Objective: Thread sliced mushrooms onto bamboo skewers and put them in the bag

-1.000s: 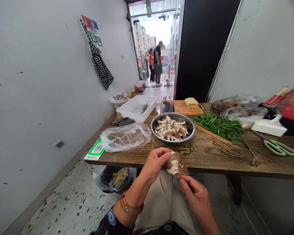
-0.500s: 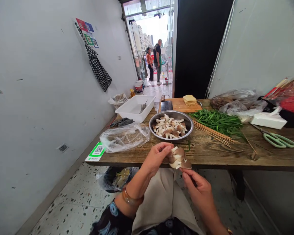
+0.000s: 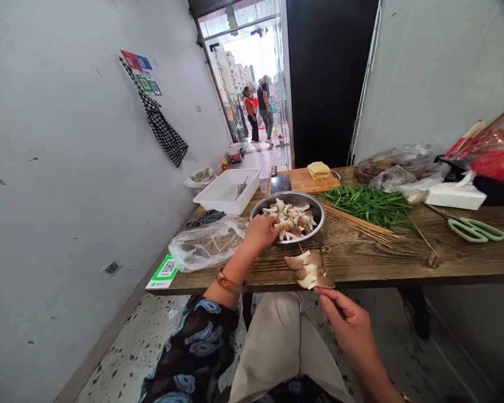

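My right hand pinches the lower end of a bamboo skewer, just in front of the table edge. Threaded on that skewer are several oyster mushroom pieces, brown-capped with white gills; its tip pokes out beyond them toward the bowl. My left hand reaches over the near left rim of a steel bowl. Its fingers are curled and closed on an oyster mushroom piece among the loose ones, the fingertips partly hidden.
Bamboo skewers, green leaves and green-handled scissors lie to the right. Behind the bowl are a cleaver and a cutting board with stacked yellowish sheets. A plastic bag and white tub are left. Two people stand outside.
My left hand has let go of the mushrooms on the skewer and moved forward and left into the bowl. My right hand still holds the skewer, whose tip now shows.
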{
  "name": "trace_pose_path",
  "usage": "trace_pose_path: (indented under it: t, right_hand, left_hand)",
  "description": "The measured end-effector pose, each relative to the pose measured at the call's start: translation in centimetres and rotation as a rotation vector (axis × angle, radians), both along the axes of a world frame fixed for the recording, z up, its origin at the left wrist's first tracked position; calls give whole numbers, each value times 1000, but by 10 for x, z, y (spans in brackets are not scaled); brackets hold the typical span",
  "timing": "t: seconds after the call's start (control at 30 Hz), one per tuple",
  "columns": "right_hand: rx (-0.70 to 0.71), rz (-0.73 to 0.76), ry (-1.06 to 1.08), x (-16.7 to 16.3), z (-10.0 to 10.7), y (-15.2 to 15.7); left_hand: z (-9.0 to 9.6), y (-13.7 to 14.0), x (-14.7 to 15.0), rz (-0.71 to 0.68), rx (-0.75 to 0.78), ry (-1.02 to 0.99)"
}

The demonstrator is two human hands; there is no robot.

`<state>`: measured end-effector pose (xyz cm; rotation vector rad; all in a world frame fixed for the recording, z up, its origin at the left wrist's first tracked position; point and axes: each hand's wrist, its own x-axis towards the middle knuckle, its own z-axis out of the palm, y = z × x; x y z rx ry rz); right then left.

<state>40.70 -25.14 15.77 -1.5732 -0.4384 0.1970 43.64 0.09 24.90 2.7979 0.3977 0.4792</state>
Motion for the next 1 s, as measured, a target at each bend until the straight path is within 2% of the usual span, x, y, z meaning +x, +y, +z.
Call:
trace_pose_path:
  t: [0.1,0.33,0.4,0.6,0.7,0.8,1.0]
  right_hand:
    - [15,6,17,2,-1,-2]
    - [26,33,94,5,-6,-3]
    - [32,36,107,5,-7,-3]
    - [46,19,123,5,-6,-3]
    - [33,26,86,3,-1,-3]
    - [-1,61,2,1,2,-2]
    - [-71,89,-102,-3,-2,0]
  left_hand:
    - [-3,3,5,22,61,72]
    - [-5,7,7,-147,-87,27]
    - [-4,8,5,-191,-241,-12]
    - [6,0,-5,-166,-942,-276]
    - [12,-13,-15,-174,-1174,-311]
    - [12,-28,-24,-152,-1267,-258]
    - [2,-46,-37,-175,-1261,-235]
